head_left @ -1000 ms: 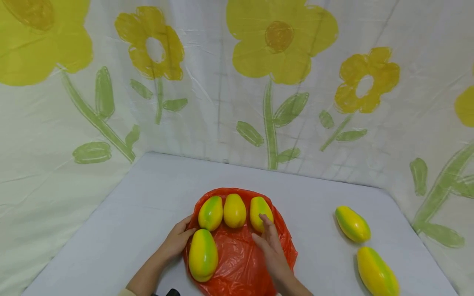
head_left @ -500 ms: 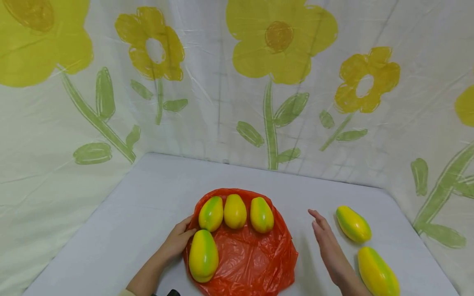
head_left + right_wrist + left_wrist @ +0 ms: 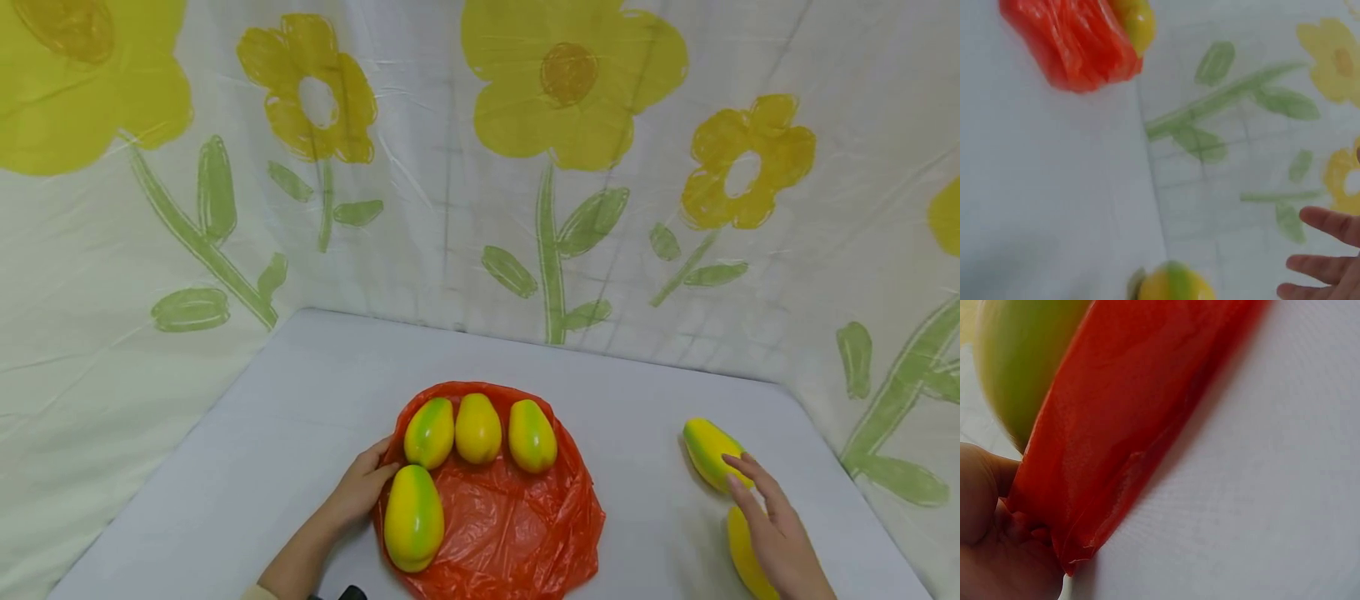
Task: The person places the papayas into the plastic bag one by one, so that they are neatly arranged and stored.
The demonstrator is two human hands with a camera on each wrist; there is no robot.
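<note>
A red plastic bag (image 3: 495, 525) lies spread on the table with its rim rolled up. Inside it sit several yellow-green papayas, three along the back and a larger papaya (image 3: 414, 518) at the left. My left hand (image 3: 362, 485) pinches the bag's left rim; in the left wrist view the thumb and fingers hold the red plastic (image 3: 1110, 406). Over on the right, my right hand (image 3: 776, 525) is spread above two loose papayas, overlapping the far papaya (image 3: 708, 450) and partly hiding the near papaya (image 3: 746, 554). Its fingers (image 3: 1325, 269) are extended and hold nothing.
The white table (image 3: 315, 375) ends at the back against a hanging cloth (image 3: 420, 250) printed with yellow flowers. A small black object (image 3: 351, 592) shows at the bottom edge near the left forearm.
My right hand has left the bag and the papaya at its back right, moving right across the table to the two loose papayas. The left hand stays on the bag's rim.
</note>
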